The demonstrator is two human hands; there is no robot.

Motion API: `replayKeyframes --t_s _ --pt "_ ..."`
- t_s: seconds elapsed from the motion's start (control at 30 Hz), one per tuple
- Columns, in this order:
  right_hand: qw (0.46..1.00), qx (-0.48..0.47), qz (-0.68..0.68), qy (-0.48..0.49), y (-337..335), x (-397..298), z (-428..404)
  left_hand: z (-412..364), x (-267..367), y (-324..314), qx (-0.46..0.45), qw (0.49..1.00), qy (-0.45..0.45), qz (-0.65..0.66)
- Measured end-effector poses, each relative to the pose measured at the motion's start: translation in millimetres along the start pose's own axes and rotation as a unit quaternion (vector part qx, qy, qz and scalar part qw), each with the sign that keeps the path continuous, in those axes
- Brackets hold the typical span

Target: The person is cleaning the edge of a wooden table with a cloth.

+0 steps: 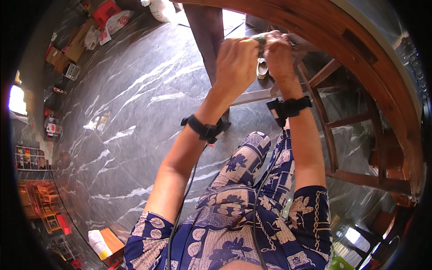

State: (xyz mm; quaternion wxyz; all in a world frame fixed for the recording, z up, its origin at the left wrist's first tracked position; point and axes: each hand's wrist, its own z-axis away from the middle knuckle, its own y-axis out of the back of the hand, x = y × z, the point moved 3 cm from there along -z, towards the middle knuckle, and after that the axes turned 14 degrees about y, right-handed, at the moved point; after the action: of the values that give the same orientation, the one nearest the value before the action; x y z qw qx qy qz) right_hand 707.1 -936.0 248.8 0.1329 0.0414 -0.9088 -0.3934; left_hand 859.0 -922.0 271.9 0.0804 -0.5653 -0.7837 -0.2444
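Both my arms reach forward, with a black strap on each wrist. My left hand is closed at the upper middle, its back towards the camera. Close to its right, my right hand is closed too. Between the two fists shows a small part of a dark greenish thing, which both seem to grip; the fingers hide most of it, and I cannot tell what it is. The hands are beside a dark wooden post and near the curved edge of a wooden table.
Wooden crossbars stand below the table at right. A pale shoe lies beyond my hands on the marbled grey floor. Cardboard boxes, bags and a red plastic stool are at upper left. Small wooden chairs stand at far left.
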Motion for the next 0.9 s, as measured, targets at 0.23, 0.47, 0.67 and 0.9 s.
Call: replayKeyframes --t_s 0.23,0.47,0.67,0.9 --pt "0.966 0.214 -0.13 -0.061 -11.7 113.4 47.5 -18.7 -45.5 -60.4 -0.196 0.957 0.093 -0.193" --pt "0.98 0.175 -0.089 0.039 -26.3 154.9 56.0 -27.2 -61.9 -76.1 -0.315 0.902 0.031 -0.293" --pt "0.989 0.12 0.041 -0.073 -3.8 56.1 9.0 -28.0 -57.5 -70.4 -0.38 0.877 0.082 -0.282" --pt "0.99 0.13 -0.057 0.008 -13.6 15.3 -3.7 -33.9 -56.3 -69.3 -0.369 0.884 0.129 -0.258"
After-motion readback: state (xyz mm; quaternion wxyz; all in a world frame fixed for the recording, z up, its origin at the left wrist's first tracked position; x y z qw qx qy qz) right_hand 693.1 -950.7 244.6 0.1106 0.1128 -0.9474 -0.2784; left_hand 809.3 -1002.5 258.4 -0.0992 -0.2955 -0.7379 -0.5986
